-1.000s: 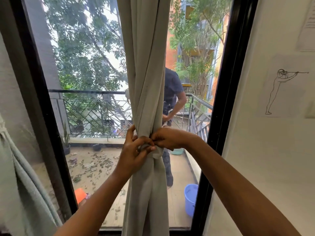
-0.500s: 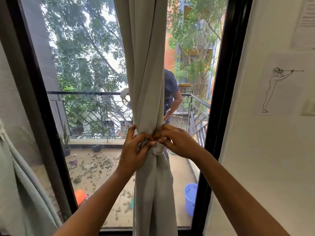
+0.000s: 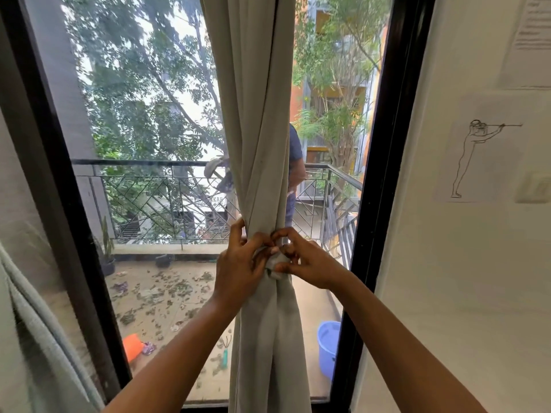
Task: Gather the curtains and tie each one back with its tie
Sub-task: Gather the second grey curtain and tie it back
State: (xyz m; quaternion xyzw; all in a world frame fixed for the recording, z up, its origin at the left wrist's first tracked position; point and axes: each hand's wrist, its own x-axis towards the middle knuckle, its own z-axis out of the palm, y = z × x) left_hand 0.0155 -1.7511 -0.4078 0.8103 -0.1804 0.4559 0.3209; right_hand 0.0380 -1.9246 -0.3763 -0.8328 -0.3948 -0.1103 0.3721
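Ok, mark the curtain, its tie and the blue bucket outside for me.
curtain (image 3: 256, 138): head view, on the gathered folds high up.
tie (image 3: 275, 262): head view, on the pale knot at the cinched waist.
blue bucket (image 3: 326, 359): head view, on its outer side wall below the rim.

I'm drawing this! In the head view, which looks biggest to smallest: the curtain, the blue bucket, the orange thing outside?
curtain
blue bucket
orange thing
The window frame hides part of the bucket.
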